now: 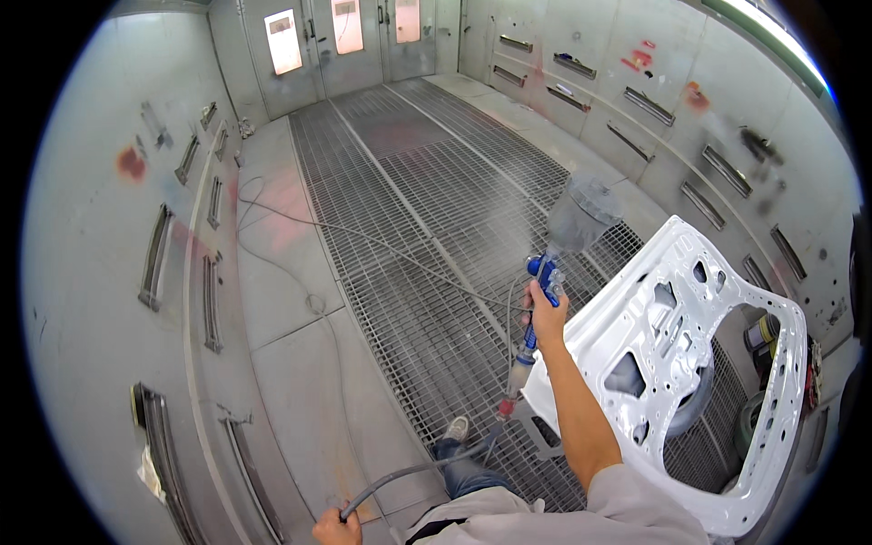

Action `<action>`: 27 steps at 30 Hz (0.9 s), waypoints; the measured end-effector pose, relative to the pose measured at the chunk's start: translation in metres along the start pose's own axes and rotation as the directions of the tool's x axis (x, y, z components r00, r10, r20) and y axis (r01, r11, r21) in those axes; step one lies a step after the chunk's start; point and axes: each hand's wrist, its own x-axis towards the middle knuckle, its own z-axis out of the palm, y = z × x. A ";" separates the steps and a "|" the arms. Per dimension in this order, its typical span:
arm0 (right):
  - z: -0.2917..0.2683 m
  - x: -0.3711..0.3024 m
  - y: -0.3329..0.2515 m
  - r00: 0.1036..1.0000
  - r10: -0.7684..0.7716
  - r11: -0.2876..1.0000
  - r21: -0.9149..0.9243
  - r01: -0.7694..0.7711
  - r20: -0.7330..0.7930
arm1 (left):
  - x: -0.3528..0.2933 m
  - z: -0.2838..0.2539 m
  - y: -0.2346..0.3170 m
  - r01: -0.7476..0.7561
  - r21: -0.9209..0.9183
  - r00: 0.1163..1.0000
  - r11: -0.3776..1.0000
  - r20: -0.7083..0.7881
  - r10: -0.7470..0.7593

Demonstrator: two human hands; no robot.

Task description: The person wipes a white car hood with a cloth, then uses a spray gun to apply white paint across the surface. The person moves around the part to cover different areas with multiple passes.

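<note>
My right hand (548,318) is wrapped around the handle of a blue spray gun (543,269). A translucent grey paint cup (583,214) sits on top of the gun, and a pale mist hangs in the air to its left. Below the handle, a clear and red fitting (507,407) joins the gun to a grey air hose (409,472). Down at the lower edge, my left hand (338,527) is closed on that hose. Right of the gun stands a glossy white car door panel (640,283) with several cut-outs, partly behind my right forearm.
Metal floor grating (400,209) runs to the far doors (350,54) with lit windows. A thin line (363,232) loops across the floor. Walls on both sides carry metal brackets (156,259) and paint stains. Cans (761,332) and a tyre-like ring (695,404) show through the panel's openings.
</note>
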 end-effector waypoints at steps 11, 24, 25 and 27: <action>-0.003 0.108 -0.053 0.992 0.069 0.976 0.201 -0.089 0.108 | 0.212 -0.014 0.161 -0.416 -0.059 0.906 0.908 -0.118 0.407; 0.046 0.057 -0.053 0.992 0.123 0.939 0.321 -0.128 0.036 | 0.329 -0.072 0.467 -0.745 -0.652 -0.121 -0.144 -0.081 0.989; 0.057 0.052 -0.043 0.994 0.094 0.954 0.280 -0.105 0.053 | 0.326 -0.080 0.491 -0.751 -0.616 -0.156 -0.239 -0.186 0.970; 0.087 0.046 -0.027 0.998 0.067 0.971 0.229 -0.069 0.016 | 0.344 -0.081 0.528 -0.726 -0.576 -0.323 -0.375 -0.196 0.926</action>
